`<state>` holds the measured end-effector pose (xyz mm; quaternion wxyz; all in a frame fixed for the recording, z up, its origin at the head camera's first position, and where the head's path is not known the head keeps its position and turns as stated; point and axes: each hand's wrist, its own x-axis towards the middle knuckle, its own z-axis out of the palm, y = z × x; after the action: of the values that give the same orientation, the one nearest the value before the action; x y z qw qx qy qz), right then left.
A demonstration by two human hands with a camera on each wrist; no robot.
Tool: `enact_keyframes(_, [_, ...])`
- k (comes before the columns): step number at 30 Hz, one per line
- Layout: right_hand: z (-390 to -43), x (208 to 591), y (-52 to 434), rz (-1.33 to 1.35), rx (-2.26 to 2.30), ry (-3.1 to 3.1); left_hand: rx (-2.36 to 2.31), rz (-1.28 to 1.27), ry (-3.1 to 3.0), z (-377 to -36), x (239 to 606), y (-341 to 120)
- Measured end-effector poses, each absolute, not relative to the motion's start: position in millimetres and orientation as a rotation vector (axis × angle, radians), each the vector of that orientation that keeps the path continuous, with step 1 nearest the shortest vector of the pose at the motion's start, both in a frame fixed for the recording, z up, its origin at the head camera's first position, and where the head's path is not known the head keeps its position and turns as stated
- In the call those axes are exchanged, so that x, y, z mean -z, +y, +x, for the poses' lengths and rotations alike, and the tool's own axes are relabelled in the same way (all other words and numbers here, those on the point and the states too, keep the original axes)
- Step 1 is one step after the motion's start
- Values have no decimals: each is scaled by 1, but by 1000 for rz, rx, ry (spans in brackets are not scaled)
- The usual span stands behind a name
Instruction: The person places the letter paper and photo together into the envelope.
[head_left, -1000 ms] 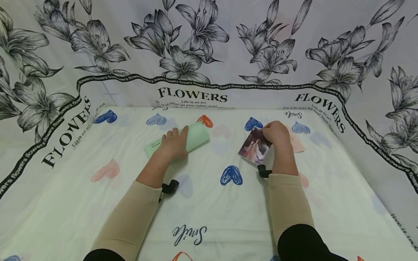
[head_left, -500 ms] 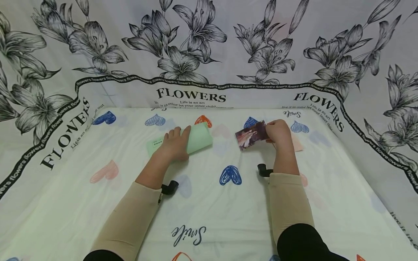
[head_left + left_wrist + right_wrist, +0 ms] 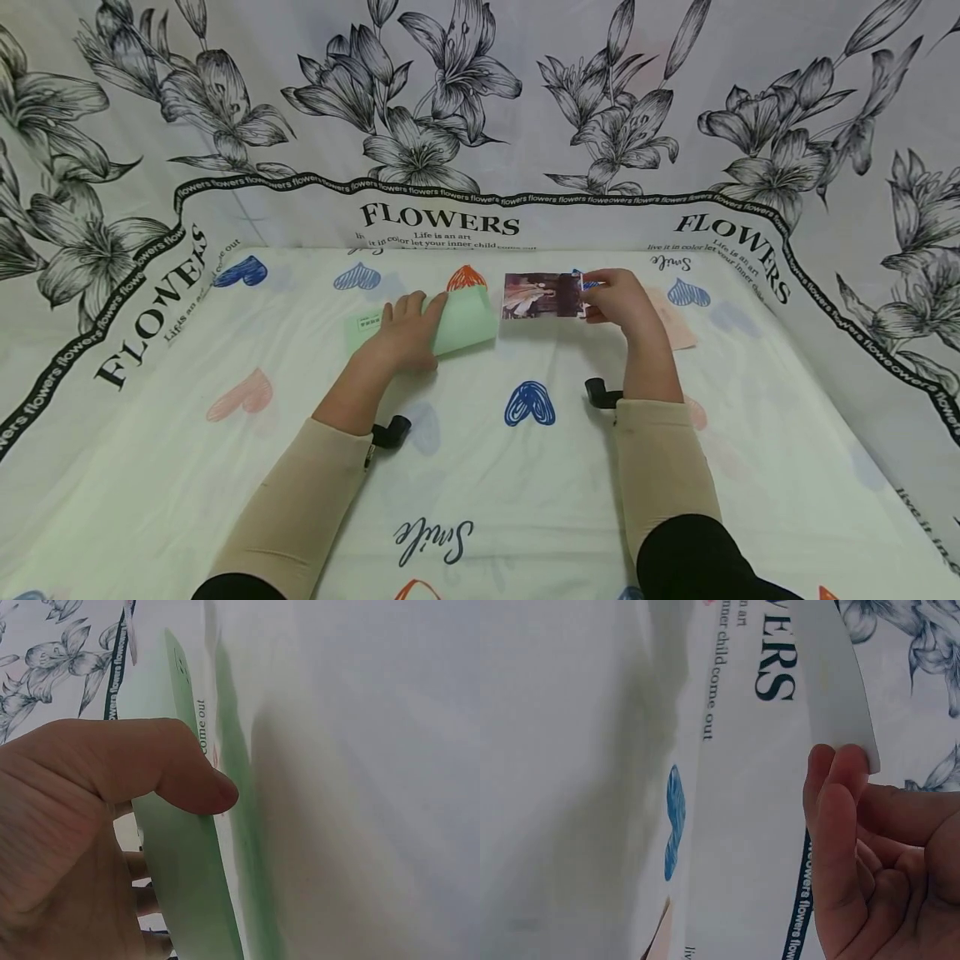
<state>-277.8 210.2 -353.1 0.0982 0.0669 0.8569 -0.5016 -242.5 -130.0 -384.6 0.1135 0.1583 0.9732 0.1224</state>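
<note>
My left hand (image 3: 405,337) holds a light green paper envelope (image 3: 471,321) just above the cloth. In the left wrist view the thumb lies on the near face of the envelope (image 3: 187,877), and other fingers show behind it. To its right, my right hand (image 3: 624,302) pinches one end of a dark photo card (image 3: 532,296) with light figures printed on it. The card stands out sideways, its far end close to the envelope's right end but apart from it. Only the pale back of the card (image 3: 840,690) shows in the right wrist view.
A pale pink piece of paper (image 3: 677,323) lies on the cloth behind my right wrist, partly hidden. The white tablecloth (image 3: 465,467) bears printed hearts and words. A cloth with black flower drawings (image 3: 442,92) rises behind. Small black cameras (image 3: 392,432) sit at both wrists.
My right hand has turned the photo card from slanting to level and brought it left towards the envelope. My left hand and the envelope have shifted slightly right.
</note>
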Motion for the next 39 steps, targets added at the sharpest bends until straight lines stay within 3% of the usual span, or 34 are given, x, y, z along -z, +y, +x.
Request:
enact_keyframes(13, [-276,352,200,-57,1425,2539,-363,518,2863,-240,383,-127])
enact_keyframes(39, [-271,349,170,-187,1350,2533,-378,632,2929,-236,378,-121])
